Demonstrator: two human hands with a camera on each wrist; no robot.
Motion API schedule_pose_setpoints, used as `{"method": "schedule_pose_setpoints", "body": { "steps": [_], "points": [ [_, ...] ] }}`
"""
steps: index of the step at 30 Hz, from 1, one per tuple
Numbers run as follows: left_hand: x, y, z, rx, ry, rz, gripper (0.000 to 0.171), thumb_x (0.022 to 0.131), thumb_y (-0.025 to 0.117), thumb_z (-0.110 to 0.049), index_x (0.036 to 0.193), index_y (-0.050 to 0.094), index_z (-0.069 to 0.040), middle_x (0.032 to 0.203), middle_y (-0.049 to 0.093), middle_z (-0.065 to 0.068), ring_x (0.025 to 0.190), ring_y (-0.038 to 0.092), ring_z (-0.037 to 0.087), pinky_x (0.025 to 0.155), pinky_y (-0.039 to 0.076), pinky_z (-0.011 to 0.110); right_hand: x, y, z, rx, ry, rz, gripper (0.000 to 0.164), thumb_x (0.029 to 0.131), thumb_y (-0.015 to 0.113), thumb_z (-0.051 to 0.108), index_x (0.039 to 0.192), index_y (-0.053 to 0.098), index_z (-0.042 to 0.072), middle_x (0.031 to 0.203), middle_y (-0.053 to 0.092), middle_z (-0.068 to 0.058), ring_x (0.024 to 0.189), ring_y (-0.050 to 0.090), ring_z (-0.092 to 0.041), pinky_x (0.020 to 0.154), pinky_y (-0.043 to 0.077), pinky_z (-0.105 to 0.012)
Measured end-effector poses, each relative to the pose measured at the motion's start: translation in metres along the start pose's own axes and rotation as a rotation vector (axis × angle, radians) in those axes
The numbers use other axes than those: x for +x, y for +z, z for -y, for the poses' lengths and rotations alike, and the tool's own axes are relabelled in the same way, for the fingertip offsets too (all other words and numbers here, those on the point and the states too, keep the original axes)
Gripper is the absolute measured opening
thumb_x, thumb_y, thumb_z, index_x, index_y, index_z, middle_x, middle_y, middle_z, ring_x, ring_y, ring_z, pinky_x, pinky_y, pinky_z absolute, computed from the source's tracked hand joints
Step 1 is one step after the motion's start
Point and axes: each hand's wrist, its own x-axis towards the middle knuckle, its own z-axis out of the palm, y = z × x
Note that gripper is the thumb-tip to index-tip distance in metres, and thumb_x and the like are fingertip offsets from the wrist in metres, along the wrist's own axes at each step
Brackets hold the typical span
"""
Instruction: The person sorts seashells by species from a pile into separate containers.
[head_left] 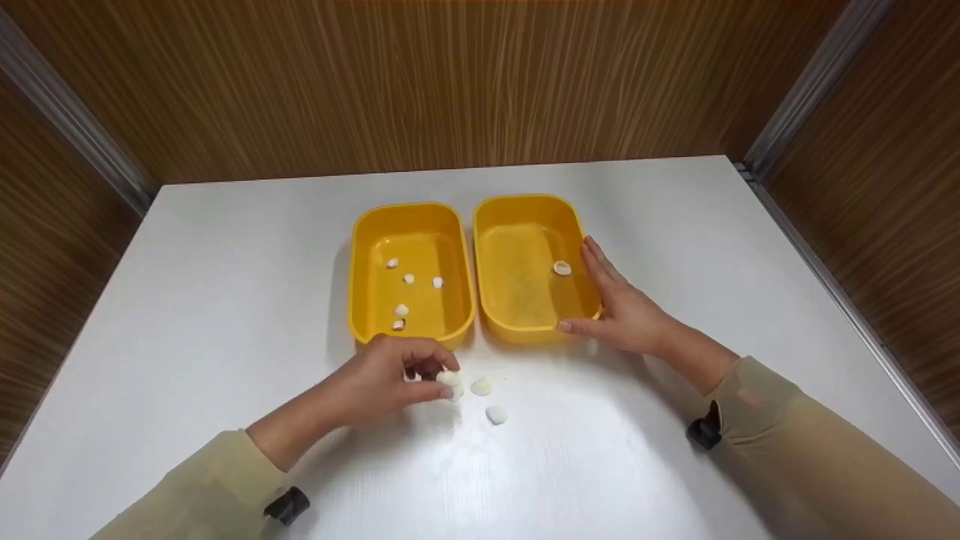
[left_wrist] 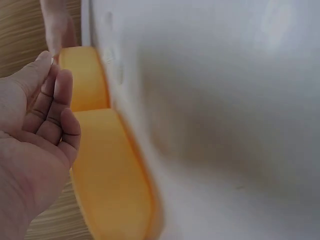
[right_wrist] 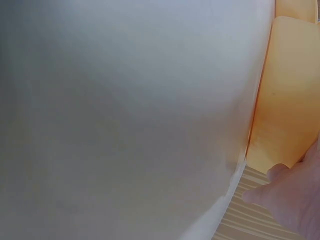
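My left hand [head_left: 397, 375] pinches a white seashell [head_left: 448, 379] between thumb and fingertips, just in front of the left yellow tub [head_left: 354, 285]. In the left wrist view, the held shell is mostly hidden by the fingers. Two more pale shells, a ridged one [head_left: 481, 386] and a smooth one [head_left: 496, 415], lie on the table right of that hand. With fingers stretched along its right wall and the thumb at its front corner, my right hand [head_left: 626, 315] rests against the right yellow tub [head_left: 525, 330]. A single shell [head_left: 562, 268] lies inside that tub.
Several small white shells [head_left: 401, 309] are scattered over the left tub's floor. Both tubs stand side by side on a white table [head_left: 225, 255]. Wood-grain panels [head_left: 465, 82] rise behind the table and at both sides.
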Motion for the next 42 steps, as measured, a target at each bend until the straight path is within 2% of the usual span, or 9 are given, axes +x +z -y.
{"method": "schedule_pose_setpoints", "body": {
  "steps": [7,14,22,31,37,42],
  "points": [
    [0.02,-0.015,-0.018,0.024,0.057,-0.047,0.019,0.095,0.084,-0.02,0.113,0.08,-0.02,0.095,0.072,-0.01,0.085,0.062,0.015,0.075,0.056,0.025,-0.001,0.0,-0.001,-0.006,-0.003,-0.004,0.127,0.088,0.079,0.064,0.171,-0.007,0.021,0.178,-0.013,0.007,0.163,0.009,-0.037,0.125,0.026,-0.06],
    [0.051,-0.027,-0.03,0.036,0.104,-0.112,0.019,0.096,0.082,-0.017,0.114,0.078,-0.013,0.095,0.071,-0.004,0.084,0.061,0.017,0.074,0.055,0.027,-0.002,-0.002,0.0,-0.005,-0.019,-0.006,0.127,0.089,0.08,0.059,0.171,-0.005,0.013,0.177,-0.013,0.007,0.163,0.008,-0.035,0.127,0.022,-0.058],
    [0.091,-0.03,-0.037,0.035,0.061,-0.133,0.021,0.1,0.077,-0.016,0.121,0.075,-0.013,0.101,0.07,-0.001,0.089,0.061,0.018,0.08,0.056,0.028,-0.001,-0.004,-0.001,-0.012,-0.016,-0.014,0.127,0.089,0.08,0.06,0.171,-0.005,0.013,0.179,-0.01,-0.001,0.162,0.009,-0.037,0.126,0.023,-0.059],
    [0.13,-0.027,-0.043,0.044,-0.028,-0.122,0.025,0.1,0.077,-0.015,0.124,0.072,-0.016,0.106,0.069,0.0,0.095,0.063,0.018,0.084,0.058,0.026,0.001,-0.004,0.0,-0.02,0.002,0.0,0.127,0.089,0.077,0.064,0.171,-0.005,0.013,0.179,-0.011,-0.001,0.163,0.008,-0.037,0.127,0.021,-0.06],
    [0.15,-0.022,-0.042,0.057,-0.062,-0.122,0.025,0.098,0.079,-0.017,0.122,0.073,-0.016,0.103,0.069,-0.002,0.094,0.063,0.016,0.085,0.058,0.023,0.001,-0.002,0.001,-0.016,0.007,0.003,0.126,0.089,0.076,0.066,0.171,-0.007,0.018,0.178,-0.012,0.002,0.162,0.01,-0.038,0.125,0.023,-0.061],
    [0.162,-0.019,-0.039,0.064,-0.059,-0.121,0.024,0.097,0.08,-0.018,0.12,0.073,-0.012,0.099,0.071,0.001,0.09,0.063,0.017,0.08,0.056,0.025,0.001,0.0,0.002,-0.023,-0.015,0.001,0.126,0.09,0.077,0.064,0.171,-0.007,0.015,0.178,-0.013,0.001,0.163,0.008,-0.035,0.127,0.021,-0.059]
  ]
}}
